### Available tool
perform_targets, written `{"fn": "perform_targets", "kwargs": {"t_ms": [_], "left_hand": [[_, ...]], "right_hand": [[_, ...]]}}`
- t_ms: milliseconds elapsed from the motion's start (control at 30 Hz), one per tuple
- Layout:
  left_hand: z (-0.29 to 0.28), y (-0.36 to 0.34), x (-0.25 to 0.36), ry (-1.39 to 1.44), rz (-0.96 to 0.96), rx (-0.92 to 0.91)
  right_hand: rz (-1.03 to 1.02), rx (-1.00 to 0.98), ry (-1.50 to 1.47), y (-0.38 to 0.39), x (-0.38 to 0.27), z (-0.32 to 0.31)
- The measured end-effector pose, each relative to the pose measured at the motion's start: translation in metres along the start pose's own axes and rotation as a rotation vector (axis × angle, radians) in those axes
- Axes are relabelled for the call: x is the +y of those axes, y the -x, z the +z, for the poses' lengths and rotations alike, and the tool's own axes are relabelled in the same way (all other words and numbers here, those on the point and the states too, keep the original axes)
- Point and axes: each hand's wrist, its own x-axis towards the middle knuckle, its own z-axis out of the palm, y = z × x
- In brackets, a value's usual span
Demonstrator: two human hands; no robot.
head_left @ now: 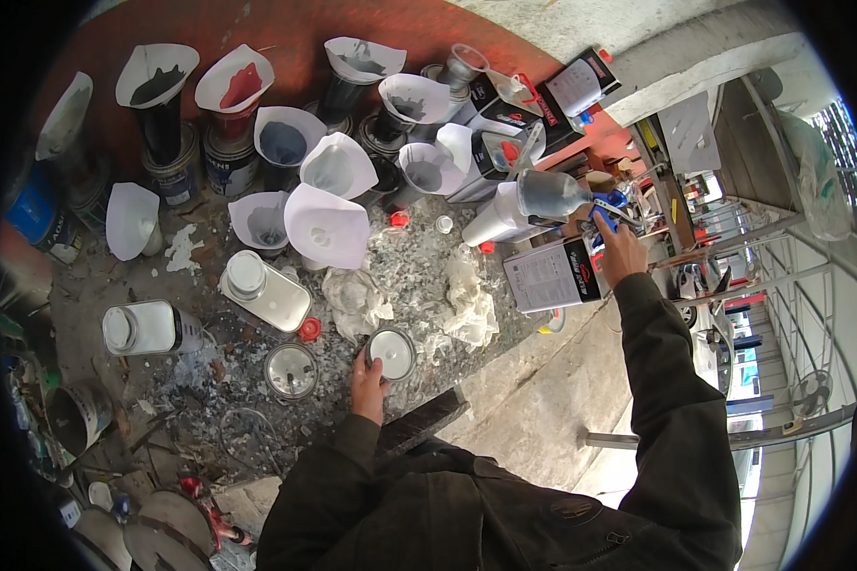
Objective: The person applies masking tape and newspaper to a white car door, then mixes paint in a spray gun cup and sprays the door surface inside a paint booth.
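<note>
My left hand (369, 385) grips a small round tin (391, 352) with a white top at the front of the dirty, paint-spattered bench (209, 381). A similar round tin (290, 371) stands to its left. My right hand (621, 249) is stretched out to the upper right, fingers closed on a blue-handled tool (604, 215). Beside that tool a translucent grey cup (554, 195) lies over a white cylinder (493, 224); whether cup and tool are joined, I cannot tell. Crumpled white cloths (471, 309) and a red cap (309, 329) lie between my hands.
Several paper-lined cups (326, 224) stand on tins along the red back wall (467, 29). Two white containers (267, 290) are at left, a metal can (543, 281) at right. Buckets and clutter (162, 533) fill the lower left. A concrete floor and metal railing (781, 433) show beyond the bench.
</note>
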Motion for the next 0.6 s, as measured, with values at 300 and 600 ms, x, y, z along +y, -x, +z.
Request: {"fn": "perform_targets", "kwargs": {"t_ms": [300, 600], "left_hand": [[-0.004, 0.003, -0.009, 0.106, -0.032, 0.044], [-0.003, 0.007, -0.01, 0.086, 0.022, 0.059]], "right_hand": [[-0.054, 0.065, 0.038, -0.001, 0.014, 0.018], [-0.046, 0.071, 0.068, 0.002, 0.018, 0.012]]}}
